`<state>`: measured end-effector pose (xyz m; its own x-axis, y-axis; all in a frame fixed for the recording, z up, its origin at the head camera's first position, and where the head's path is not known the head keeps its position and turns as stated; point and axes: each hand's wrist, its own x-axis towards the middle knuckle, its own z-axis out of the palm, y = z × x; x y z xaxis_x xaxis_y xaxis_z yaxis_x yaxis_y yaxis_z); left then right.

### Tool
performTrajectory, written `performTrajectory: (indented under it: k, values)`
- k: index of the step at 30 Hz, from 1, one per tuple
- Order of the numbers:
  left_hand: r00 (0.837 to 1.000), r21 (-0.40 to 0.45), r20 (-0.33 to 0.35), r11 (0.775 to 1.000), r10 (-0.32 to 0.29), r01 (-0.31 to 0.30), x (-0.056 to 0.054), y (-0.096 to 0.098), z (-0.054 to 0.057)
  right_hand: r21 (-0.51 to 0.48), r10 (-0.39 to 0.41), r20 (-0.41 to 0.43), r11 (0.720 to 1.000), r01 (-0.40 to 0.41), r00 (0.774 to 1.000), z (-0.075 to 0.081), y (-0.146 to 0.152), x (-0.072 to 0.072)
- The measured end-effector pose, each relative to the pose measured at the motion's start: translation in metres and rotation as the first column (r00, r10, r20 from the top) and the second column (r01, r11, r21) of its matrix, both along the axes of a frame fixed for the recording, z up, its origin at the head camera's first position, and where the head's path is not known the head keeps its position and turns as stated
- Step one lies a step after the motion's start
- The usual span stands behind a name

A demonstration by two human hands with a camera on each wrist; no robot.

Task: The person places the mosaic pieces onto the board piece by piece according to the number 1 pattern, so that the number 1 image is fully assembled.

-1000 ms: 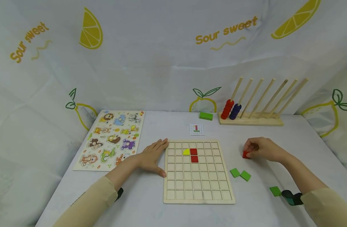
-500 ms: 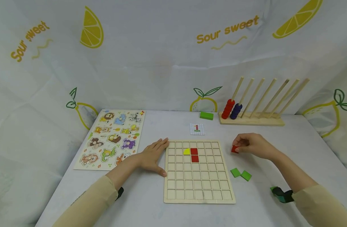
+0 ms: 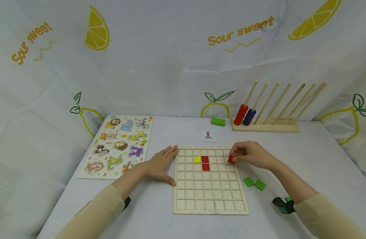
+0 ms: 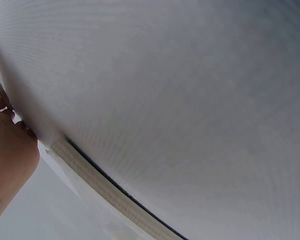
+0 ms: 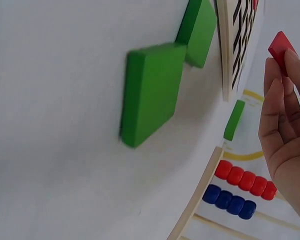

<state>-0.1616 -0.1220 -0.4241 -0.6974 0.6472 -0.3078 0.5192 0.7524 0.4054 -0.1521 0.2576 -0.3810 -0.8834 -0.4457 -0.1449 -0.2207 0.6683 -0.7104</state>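
A pale wooden grid board (image 3: pixel 210 196) is showing one yellow piece (image 3: pixel 196 159) and two red ones (image 3: pixel 205 163), while the right hand (image 3: pixel 251 153) is pinching a red tile (image 3: pixel 231 159). Two green tiles (image 3: pixel 254 183) are lying near the white desk's (image 3: pixel 159 219) right edge; red and blue beads (image 3: pixel 244 115) are sitting at its far edge, under a lemon-printed backdrop (image 3: pixel 171 49).

Both arms wear long sleeves of a plain beige, soft-looking cloth; the left sleeve (image 3: pixel 90 215) ends a little above the wrist, and the right sleeve (image 3: pixel 323 215) ends the same way; under the left cuff a small dark strap (image 3: pixel 127 203) shows; at the right cuff sits a dark band with a teal part (image 3: pixel 283 205); the left hand (image 3: pixel 160 165) and the right hand (image 3: pixel 253 154) are bare, with no rings or gloves visible.
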Motion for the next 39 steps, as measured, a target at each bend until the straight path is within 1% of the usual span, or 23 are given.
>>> performTrajectory:
  k: [6, 12, 17, 24, 32, 39]
  values:
    - [1.000, 0.015, 0.007, 1.000, -0.004, 0.003, 0.000, 0.001, 0.000, -0.004, 0.037, -0.009, 0.999, -0.037, 0.999, -0.004, -0.021, 0.000]
    - [1.000, 0.024, 0.006, 1.000, -0.004, 0.004, 0.001, 0.002, 0.001, -0.027, 0.060, -0.030, 0.998, -0.061, 0.998, -0.002, -0.037, -0.002]
    - [1.000, 0.025, 0.003, 1.000, -0.005, 0.005, 0.001, 0.001, 0.001, -0.054, 0.083, 0.000, 0.995, -0.083, 0.997, 0.000, -0.048, -0.002]
    - [1.000, 0.012, -0.010, 1.000, -0.005, 0.005, 0.001, 0.001, 0.000, -0.074, 0.162, 0.023, 0.984, -0.160, 0.987, 0.000, -0.062, -0.001]
    - [1.000, 0.013, -0.006, 1.000, -0.003, 0.003, 0.001, 0.001, 0.001, -0.041, 0.166, 0.083, 0.986, -0.163, 0.983, -0.010, -0.074, 0.000]
    - [1.000, 0.010, -0.010, 1.000, -0.003, 0.003, 0.001, 0.001, 0.001, -0.026, 0.190, 0.098, 0.982, -0.189, 0.977, -0.019, -0.079, 0.001]
